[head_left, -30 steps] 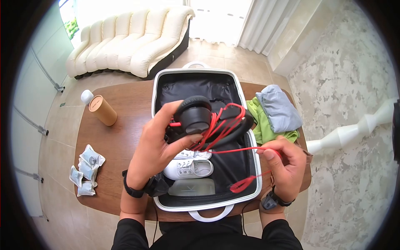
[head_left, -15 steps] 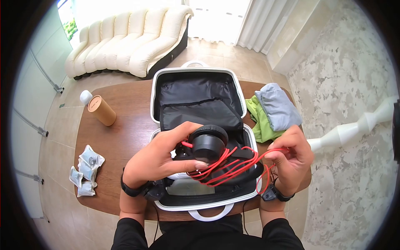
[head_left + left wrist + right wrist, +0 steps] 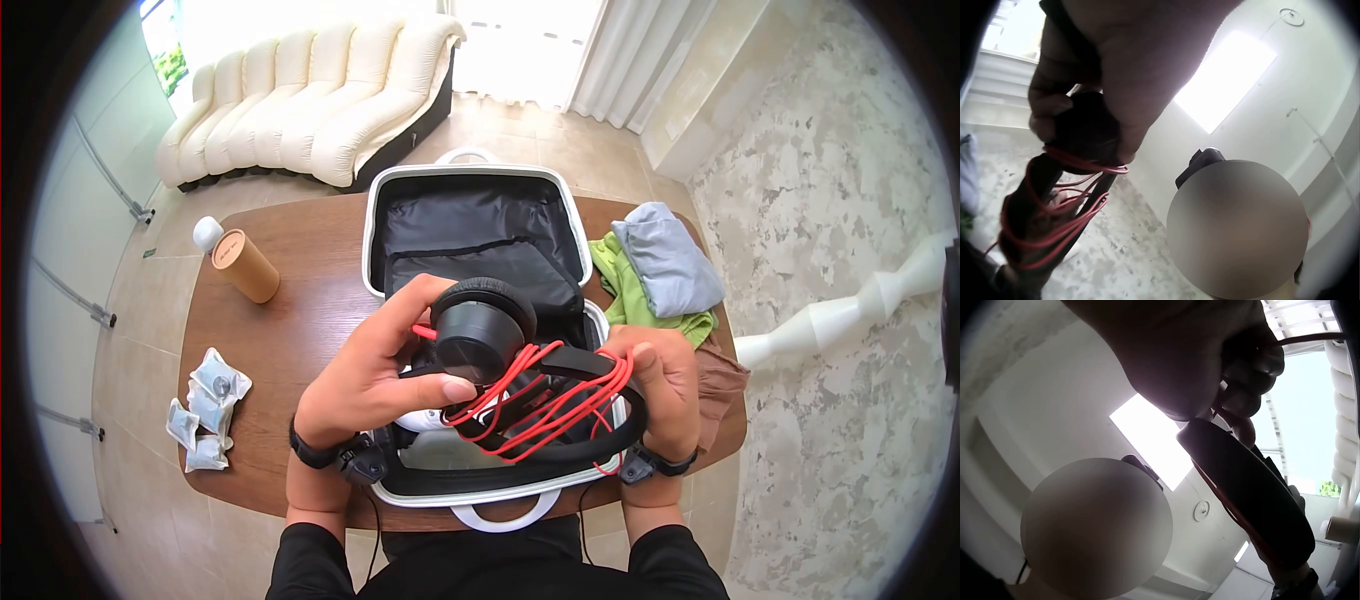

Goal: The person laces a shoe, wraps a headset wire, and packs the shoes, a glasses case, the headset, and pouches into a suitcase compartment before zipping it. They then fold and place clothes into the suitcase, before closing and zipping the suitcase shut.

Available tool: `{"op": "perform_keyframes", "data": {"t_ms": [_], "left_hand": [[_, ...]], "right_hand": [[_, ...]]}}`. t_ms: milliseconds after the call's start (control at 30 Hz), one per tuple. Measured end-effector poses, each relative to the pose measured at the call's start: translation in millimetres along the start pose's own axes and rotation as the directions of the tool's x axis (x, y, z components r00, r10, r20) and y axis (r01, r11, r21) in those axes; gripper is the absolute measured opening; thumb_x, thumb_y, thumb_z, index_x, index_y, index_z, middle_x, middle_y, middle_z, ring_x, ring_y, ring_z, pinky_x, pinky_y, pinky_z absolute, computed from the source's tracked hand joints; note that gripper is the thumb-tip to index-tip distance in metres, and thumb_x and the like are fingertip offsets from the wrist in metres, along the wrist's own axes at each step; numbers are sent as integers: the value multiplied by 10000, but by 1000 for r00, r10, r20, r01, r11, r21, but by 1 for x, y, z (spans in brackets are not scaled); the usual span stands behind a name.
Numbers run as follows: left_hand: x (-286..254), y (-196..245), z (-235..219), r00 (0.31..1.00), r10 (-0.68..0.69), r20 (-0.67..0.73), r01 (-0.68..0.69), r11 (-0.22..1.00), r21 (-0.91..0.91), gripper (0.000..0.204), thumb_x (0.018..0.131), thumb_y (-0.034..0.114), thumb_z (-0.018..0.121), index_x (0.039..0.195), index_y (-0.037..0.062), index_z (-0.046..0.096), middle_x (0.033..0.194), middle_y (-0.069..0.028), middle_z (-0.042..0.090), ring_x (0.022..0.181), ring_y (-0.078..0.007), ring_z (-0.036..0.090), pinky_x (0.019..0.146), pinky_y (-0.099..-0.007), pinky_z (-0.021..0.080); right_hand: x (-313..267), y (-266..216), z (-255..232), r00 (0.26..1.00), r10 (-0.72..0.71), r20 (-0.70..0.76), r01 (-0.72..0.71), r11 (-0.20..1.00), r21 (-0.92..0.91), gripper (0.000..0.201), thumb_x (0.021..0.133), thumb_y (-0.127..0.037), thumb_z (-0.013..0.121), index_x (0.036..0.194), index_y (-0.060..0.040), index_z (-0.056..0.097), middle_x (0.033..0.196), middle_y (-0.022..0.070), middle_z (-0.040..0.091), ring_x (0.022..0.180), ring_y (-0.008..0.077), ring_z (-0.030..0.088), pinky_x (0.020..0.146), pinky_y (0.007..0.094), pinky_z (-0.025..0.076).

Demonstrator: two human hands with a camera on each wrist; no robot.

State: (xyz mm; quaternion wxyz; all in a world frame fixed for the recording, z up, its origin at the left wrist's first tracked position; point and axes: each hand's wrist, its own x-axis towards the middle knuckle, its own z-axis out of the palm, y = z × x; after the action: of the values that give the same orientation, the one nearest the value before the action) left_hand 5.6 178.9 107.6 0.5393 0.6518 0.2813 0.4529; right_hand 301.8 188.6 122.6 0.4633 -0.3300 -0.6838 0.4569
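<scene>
Black headphones (image 3: pixel 482 335) are held in the air over the lower half of an open suitcase (image 3: pixel 470 498). The left hand (image 3: pixel 370 375) grips an ear cup between thumb and fingers; the left wrist view shows this hand (image 3: pixel 1129 69) around the dark cup (image 3: pixel 1088 128). Red cable (image 3: pixel 560 405) is looped several times around the headband. At the headband's right end the right hand (image 3: pixel 660 385) curls its fingers round the red cable, seen also in the right wrist view, where the hand (image 3: pixel 1191 356) is above a dark headphone part (image 3: pixel 1250 490). White shoes (image 3: pixel 420 420) lie partly hidden beneath.
Folded grey-blue (image 3: pixel 668 258) and green clothes (image 3: pixel 622 290) lie right of the suitcase, with a brown cloth (image 3: pixel 722 385). At left on the table (image 3: pixel 300 330) stand a cardboard tube (image 3: pixel 246 266), a white round-topped item (image 3: pixel 208 234) and several small packets (image 3: pixel 212 400).
The right hand has moved from holding the cable out at the right to the headband's end. The cable is drawn closer round the headband, and the headphones have shifted and turned.
</scene>
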Motion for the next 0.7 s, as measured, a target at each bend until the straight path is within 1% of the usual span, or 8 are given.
{"op": "perform_keyframes", "data": {"t_ms": [67, 133, 167, 267, 333, 433, 533, 700], "left_hand": [[-1, -1, 1, 1000, 16, -6, -17, 1000, -27, 652, 884, 125, 838, 1417, 0, 483, 1245, -66, 601, 1156, -116, 576, 1013, -292, 472], [-2, -1, 7, 991, 20, -133, -47, 978, -202, 690, 896, 192, 831, 1442, 9, 451, 1251, -60, 601, 1146, -116, 577, 1008, -290, 466], [-4, -8, 9, 981, 56, -188, -95, 975, -202, 748, 924, 301, 818, 1474, 11, 402, 1265, -63, 607, 1158, -122, 574, 1013, -301, 462], [2, -20, 10, 924, 125, -361, -210, 956, -207, 782, 952, 370, 791, 1501, 19, 359, 1267, -69, 617, 1138, -128, 603, 992, -294, 486], [7, -20, 10, 922, 147, -358, -233, 949, -211, 737, 993, 412, 734, 1499, 35, 352, 1266, -73, 626, 1090, -129, 642, 945, -289, 528], [17, -18, 10, 829, 231, -509, -347, 927, -144, 478, 1073, 362, 617, 1399, 73, 421, 1107, -55, 670, 921, -102, 680, 766, -266, 580], [22, -13, 10, 781, 192, -594, -348, 924, -159, 421, 1088, 356, 589, 1369, 83, 434, 1010, -39, 674, 830, -87, 676, 681, -241, 570], [25, -12, 9, 698, 198, -688, -329, 942, -62, 400, 1094, 350, 579, 1368, 95, 438, 993, -23, 673, 795, -68, 666, 637, -229, 548]], "right_hand": [[0, 0, -6, 996, -7, 84, 5, 1000, 23, 561, 1091, -451, 533, 900, 50, 699, 781, 51, 659, 684, 118, 553, 627, 266, 431], [1, -3, -8, 951, 136, 277, -160, 985, 66, 531, 1094, -434, 535, 909, 31, 713, 766, 39, 636, 665, 96, 528, 606, 255, 406], [-5, -1, -4, 918, 295, 264, -339, 930, 139, 519, 1096, -434, 527, 878, 2, 703, 742, 18, 602, 647, 70, 493, 586, 240, 371], [6, -3, 13, 910, 290, 295, -312, 950, 28, 566, 1120, -465, 462, 805, -28, 635, 691, 0, 542, 645, 68, 474, 578, 252, 366], [3, 14, 26, 957, 174, 231, -167, 985, -49, 480, 1131, -361, 479, 851, -2, 632, 706, 41, 576, 671, 119, 524, 612, 315, 439], [7, 6, 26, 911, 212, 354, -118, 956, -269, 294, 1089, -198, 536, 893, -2, 633, 700, 124, 618, 613, 248, 597, 619, 350, 470], [6, 5, 32, 909, 217, 356, -133, 960, -247, 231, 1091, -159, 509, 957, -10, 623, 636, 38, 561, 568, 135, 541, 575, 285, 429], [1, 3, 35, 911, 198, 362, -57, 929, -365, 152, 1077, -127, 499, 1045, -21, 604, 638, 55, 571, 578, 160, 588, 575, 307, 442]]}}
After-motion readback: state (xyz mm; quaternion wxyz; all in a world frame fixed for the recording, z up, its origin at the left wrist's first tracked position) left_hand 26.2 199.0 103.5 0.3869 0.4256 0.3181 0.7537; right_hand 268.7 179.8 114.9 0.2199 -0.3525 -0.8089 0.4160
